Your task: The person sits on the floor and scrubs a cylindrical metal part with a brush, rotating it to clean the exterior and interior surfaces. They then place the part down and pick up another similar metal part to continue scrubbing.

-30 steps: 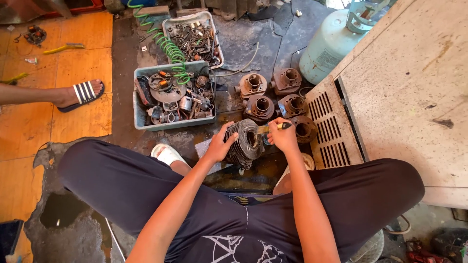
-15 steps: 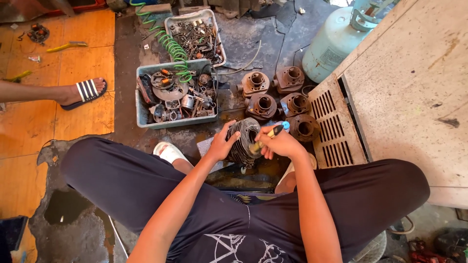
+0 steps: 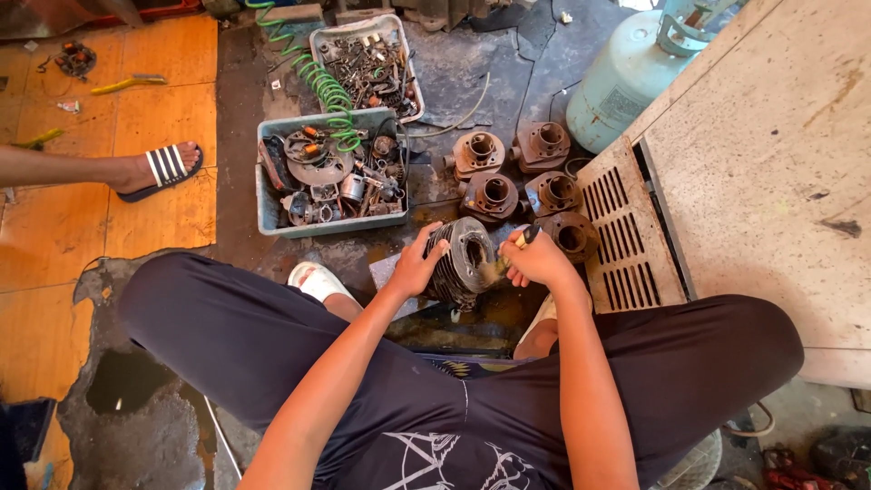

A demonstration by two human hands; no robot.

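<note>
A dark finned engine cylinder [image 3: 464, 259] lies on its side on the floor between my knees. My left hand [image 3: 417, 265] grips its left side and steadies it. My right hand [image 3: 537, 258] is closed on a small brush with a yellow and black handle [image 3: 524, 238]; its bristles touch the cylinder's open end. Several rusty brown cylinders [image 3: 519, 181] stand upright on the floor just beyond.
A grey bin of engine parts [image 3: 328, 178] and a white tray of small metal parts [image 3: 366, 65] sit ahead, under a green coiled hose [image 3: 313, 80]. A pale gas tank [image 3: 624, 77] and a slotted panel [image 3: 626, 238] are at right. Another person's sandalled foot [image 3: 154, 169] rests at left.
My right hand has swept the brush across the cylinder's open end, down toward me and back to its right rim. My left hand has kept its grip.
</note>
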